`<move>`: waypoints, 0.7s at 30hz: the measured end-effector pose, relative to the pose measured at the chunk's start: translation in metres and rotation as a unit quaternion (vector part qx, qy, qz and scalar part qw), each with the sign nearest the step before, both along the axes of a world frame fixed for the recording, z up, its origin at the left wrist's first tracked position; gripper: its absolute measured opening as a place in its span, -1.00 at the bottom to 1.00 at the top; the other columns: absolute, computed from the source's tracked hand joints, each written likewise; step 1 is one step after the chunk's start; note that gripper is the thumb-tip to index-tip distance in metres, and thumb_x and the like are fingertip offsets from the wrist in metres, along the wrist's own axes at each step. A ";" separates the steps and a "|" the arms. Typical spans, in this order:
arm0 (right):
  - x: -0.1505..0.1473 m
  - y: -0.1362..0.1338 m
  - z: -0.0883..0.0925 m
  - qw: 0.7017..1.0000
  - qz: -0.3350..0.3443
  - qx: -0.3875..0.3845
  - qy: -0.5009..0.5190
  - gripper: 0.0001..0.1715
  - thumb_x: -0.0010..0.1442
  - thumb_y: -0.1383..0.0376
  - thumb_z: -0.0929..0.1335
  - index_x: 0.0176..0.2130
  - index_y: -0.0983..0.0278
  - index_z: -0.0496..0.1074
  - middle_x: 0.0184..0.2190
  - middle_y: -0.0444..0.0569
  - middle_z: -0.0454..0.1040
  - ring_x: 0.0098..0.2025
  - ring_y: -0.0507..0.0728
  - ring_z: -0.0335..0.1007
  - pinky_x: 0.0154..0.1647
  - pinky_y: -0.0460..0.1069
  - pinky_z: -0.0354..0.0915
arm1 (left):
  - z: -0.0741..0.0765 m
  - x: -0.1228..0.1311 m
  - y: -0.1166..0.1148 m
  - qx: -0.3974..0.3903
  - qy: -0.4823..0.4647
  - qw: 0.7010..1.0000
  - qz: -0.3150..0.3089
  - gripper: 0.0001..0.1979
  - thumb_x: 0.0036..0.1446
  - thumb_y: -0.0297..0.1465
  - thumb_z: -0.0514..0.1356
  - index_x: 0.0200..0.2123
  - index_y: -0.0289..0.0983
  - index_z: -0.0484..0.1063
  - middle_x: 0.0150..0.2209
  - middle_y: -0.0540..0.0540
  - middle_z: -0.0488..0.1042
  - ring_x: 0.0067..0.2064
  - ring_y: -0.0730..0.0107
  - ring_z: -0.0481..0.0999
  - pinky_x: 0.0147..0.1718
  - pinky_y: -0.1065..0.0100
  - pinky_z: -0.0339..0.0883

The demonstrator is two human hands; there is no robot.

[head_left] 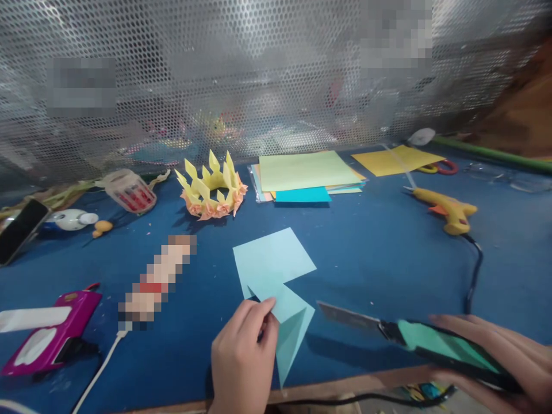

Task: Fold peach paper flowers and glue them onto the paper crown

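Light blue paper point(273, 259) lies near the middle of the blue table, its lower right part folded and lifted into a point near the front edge. My left hand point(248, 351) pinches the paper between thumb and index finger, at the folded part. At the lower right, my right hand point(504, 356) is wrapped round the green and black handle of a cutter knife point(448, 345). The knife's long blade points left, its tip just right of the folded paper and apart from it.
A yellow paper crown point(211, 192), stacked coloured sheets point(306, 171) and a yellow sheet point(397, 160) lie at the back. A yellow glue gun point(448, 208) with a black cord is on the right. A purple device point(56, 333), phone point(21, 230) and jar point(130, 191) stand left.
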State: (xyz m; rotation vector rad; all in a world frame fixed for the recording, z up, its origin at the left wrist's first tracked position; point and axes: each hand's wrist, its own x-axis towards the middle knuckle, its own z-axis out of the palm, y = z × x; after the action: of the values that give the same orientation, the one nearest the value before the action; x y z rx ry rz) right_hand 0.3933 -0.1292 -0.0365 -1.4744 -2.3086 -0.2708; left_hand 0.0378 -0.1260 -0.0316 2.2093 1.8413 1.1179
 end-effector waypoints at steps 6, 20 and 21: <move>-0.005 0.009 0.002 0.989 0.119 0.029 -0.081 -0.43 0.39 -0.04 0.20 0.30 0.02 0.26 -0.23 -0.09 0.57 -0.31 0.17 0.56 -0.30 0.05 0.46 | -0.002 0.006 0.004 0.038 0.041 0.998 0.012 -0.79 0.25 -0.54 0.13 -0.20 -0.22 0.57 -0.39 -0.04 0.62 -0.44 0.38 0.59 -0.48 0.45 0.39; -0.001 0.000 0.002 0.986 0.125 0.011 -0.107 -0.38 0.43 0.03 0.20 0.39 0.03 0.14 -0.23 -0.05 0.53 -0.28 0.11 0.52 -0.24 -0.01 0.41 | -0.009 0.009 0.005 -0.021 0.075 0.997 -0.004 -0.73 0.23 -0.57 0.08 -0.23 -0.22 0.57 -0.42 -0.04 0.58 -0.39 0.32 0.59 -0.45 0.43 0.39; -0.002 0.000 0.002 0.987 0.123 0.007 -0.105 -0.38 0.44 0.03 0.19 0.41 0.04 0.12 -0.23 -0.05 0.53 -0.29 0.11 0.52 -0.25 -0.01 0.41 | -0.009 0.009 0.005 -0.027 0.077 0.997 -0.007 -0.74 0.23 -0.57 0.09 -0.22 -0.22 0.57 -0.42 -0.04 0.58 -0.39 0.32 0.59 -0.45 0.42 0.39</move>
State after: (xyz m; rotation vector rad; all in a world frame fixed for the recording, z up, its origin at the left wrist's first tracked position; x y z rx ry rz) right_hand 0.3916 -0.1297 -0.0343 -1.1851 -2.6200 -0.3886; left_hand 0.0467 -0.1209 -0.0408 2.3322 1.8851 0.9078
